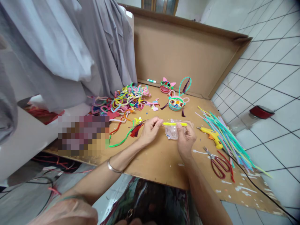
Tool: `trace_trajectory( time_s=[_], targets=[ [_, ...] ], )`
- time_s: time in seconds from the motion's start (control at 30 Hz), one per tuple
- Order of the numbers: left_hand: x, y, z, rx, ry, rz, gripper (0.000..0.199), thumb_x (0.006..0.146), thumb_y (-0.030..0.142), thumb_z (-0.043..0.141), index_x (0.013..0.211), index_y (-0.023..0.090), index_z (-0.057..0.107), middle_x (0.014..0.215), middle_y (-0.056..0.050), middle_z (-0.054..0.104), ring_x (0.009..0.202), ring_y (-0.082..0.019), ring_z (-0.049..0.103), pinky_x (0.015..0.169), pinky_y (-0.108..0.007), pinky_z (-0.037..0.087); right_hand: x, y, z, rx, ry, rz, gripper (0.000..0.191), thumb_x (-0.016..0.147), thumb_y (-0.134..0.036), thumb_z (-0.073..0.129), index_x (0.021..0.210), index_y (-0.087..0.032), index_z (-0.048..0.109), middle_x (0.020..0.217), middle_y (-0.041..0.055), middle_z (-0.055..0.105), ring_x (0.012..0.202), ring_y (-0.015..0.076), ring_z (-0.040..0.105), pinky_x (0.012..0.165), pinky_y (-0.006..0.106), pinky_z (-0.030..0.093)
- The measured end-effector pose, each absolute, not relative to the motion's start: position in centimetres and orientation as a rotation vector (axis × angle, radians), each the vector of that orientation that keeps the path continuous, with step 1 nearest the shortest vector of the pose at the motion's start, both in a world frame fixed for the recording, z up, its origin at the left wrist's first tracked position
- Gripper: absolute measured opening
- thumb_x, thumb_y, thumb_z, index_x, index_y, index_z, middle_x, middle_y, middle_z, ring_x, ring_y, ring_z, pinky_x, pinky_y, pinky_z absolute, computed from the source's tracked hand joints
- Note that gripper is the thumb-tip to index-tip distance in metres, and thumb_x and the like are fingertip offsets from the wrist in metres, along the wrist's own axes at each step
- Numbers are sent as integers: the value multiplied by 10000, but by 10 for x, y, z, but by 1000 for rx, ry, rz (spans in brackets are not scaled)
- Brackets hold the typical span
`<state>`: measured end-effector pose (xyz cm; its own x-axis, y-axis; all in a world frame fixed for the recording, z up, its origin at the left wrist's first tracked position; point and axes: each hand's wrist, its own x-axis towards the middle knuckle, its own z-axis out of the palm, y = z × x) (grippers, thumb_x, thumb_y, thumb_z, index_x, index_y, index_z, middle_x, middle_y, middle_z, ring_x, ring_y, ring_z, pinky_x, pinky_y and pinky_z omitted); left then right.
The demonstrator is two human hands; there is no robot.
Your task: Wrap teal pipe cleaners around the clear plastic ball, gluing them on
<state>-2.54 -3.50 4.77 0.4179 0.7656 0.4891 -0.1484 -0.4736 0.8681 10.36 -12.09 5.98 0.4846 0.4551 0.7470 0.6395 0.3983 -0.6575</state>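
Observation:
A short, straight length of yellow pipe cleaner [173, 124] spans the gap between my two hands. Its left end is pinched in the fingertips of my left hand [151, 129], whose wrist carries a silver bangle [114, 166]. My right hand [187, 137] grips the other end, thumb on top. Just behind and beneath the yellow piece sits a clear, crumpled-looking plastic object [172, 132], partly hidden by my right hand. A dark red tassel [136, 130] lies left of my left hand, near a green pipe cleaner [120, 144].
Tangled colourful pipe cleaners [131, 97] heap up at the back left. Two decorated animal-face ornaments, one pink [166, 86] and one turquoise [176, 103], stand behind my hands. On the right lie a yellow glue gun [211, 135] with cord, red-handled scissors [217, 165] and straight pipe cleaners [231, 137].

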Motion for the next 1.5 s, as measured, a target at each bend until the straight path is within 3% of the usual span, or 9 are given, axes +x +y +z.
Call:
trace_trajectory(
  time_s=[0.23, 0.4, 0.5, 0.67, 0.8, 1.07, 1.33, 1.5],
  targets=[
    [-27, -20, 39, 1575, 581, 1275, 464, 938, 590, 463, 731, 181, 534, 607, 37, 440, 548, -106, 396, 569, -253, 324, 123, -109, 60, -989, -677, 90, 267, 805, -420, 708, 724, -197, 583, 670, -71, 534, 642, 95, 505, 692, 246, 415],
    [-26, -22, 36, 1716, 635, 1287, 311, 885, 493, 594, 965, 196, 548, 739, 23, 496, 653, -128, 466, 627, -256, 387, 149, -101, 56, -914, -349, 291, 308, 742, -440, 751, 762, -211, 547, 687, -68, 608, 668, 88, 582, 655, 214, 413],
    [-24, -28, 36, 1974, 582, 1345, 322, 828, 451, 675, 963, 199, 527, 893, -26, 555, 795, -162, 529, 733, -294, 447, 152, -98, 49, -907, -248, 458, 288, 766, -419, 740, 798, -225, 529, 712, -62, 642, 709, 105, 626, 653, 224, 440],
    [-19, -30, 30, 2272, 503, 1297, 490, 764, 540, 742, 1060, 208, 538, 1146, -104, 585, 1109, -266, 560, 970, -421, 455, 148, -94, 43, -873, -159, 558, 247, 793, -366, 727, 793, -227, 523, 694, -57, 666, 731, 109, 660, 724, 242, 501],
    [-17, -28, 24, 2334, 531, 1095, 724, 686, 614, 787, 1228, 213, 523, 1244, -127, 571, 1184, -305, 546, 1030, -456, 432, 149, -94, 39, -862, -126, 605, 242, 790, -360, 729, 822, -227, 530, 738, -55, 687, 749, 107, 680, 701, 240, 521],
    [-13, -20, 17, 2234, 682, 1009, 994, 582, 608, 852, 1379, 203, 419, 1361, -160, 507, 1267, -350, 511, 1074, -508, 418, 145, -95, 35, -812, -206, 739, 296, 765, -400, 775, 834, -224, 548, 736, -47, 692, 731, 114, 691, 663, 241, 543],
    [-6, -19, 19, 1943, 795, 1011, 914, 571, 418, 880, 1336, 219, 421, 1341, -150, 559, 1261, -331, 558, 1086, -527, 427, 134, -98, 44, -746, -322, 801, 281, 739, -360, 808, 801, -209, 578, 703, -34, 696, 649, 114, 663, 601, 239, 536],
    [-2, -15, 21, 1666, 784, 925, 906, 536, 361, 889, 1301, 211, 426, 1323, -140, 588, 1256, -307, 578, 1099, -462, 432, 137, -99, 50, -717, -396, 765, 295, 748, -363, 797, 783, -206, 550, 635, -62, 669, 554, 85, 610, 534, 200, 490]
  ],
)
